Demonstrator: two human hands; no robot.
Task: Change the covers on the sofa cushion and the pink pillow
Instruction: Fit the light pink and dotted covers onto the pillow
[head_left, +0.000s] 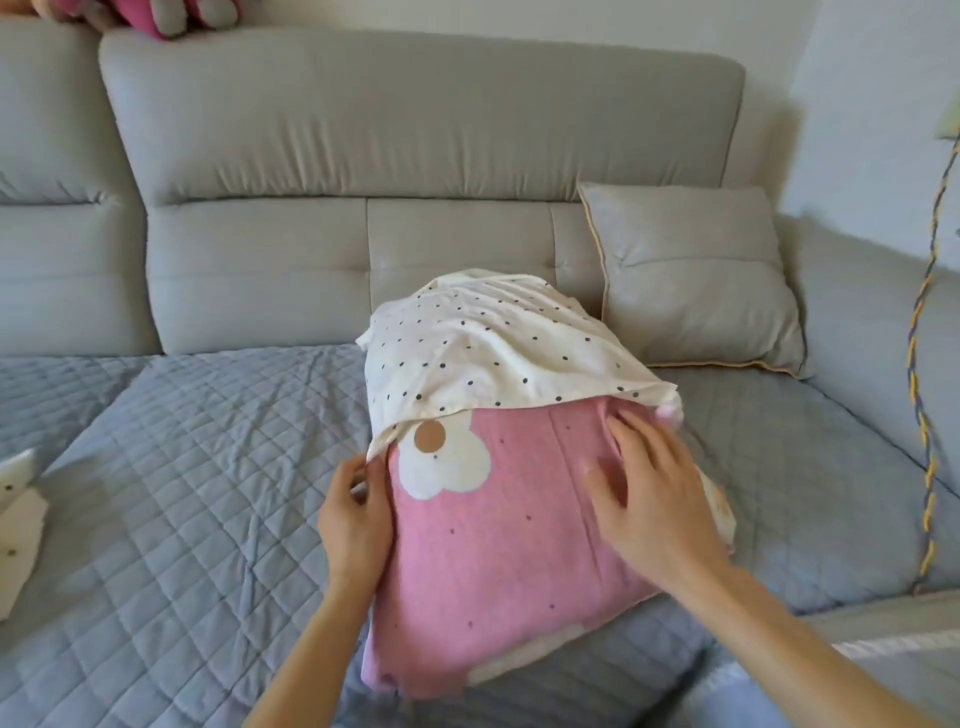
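The pink pillow with a white flower print stands on end on the quilted sofa seat, right in front of me. A cream cover with dark dots is draped over its far half. My left hand pinches the cover's lower edge at the pillow's left side. My right hand lies flat on the pillow's upper right face, fingers spread, fingertips at the cover's edge. A grey sofa cushion with a yellow piped edge leans against the backrest to the right.
The grey sofa backrest runs across the back. A blue-grey quilted throw covers the seat. More cream dotted fabric lies at the far left edge. A pink and grey plush toy sits on top of the backrest. A braided cord hangs at right.
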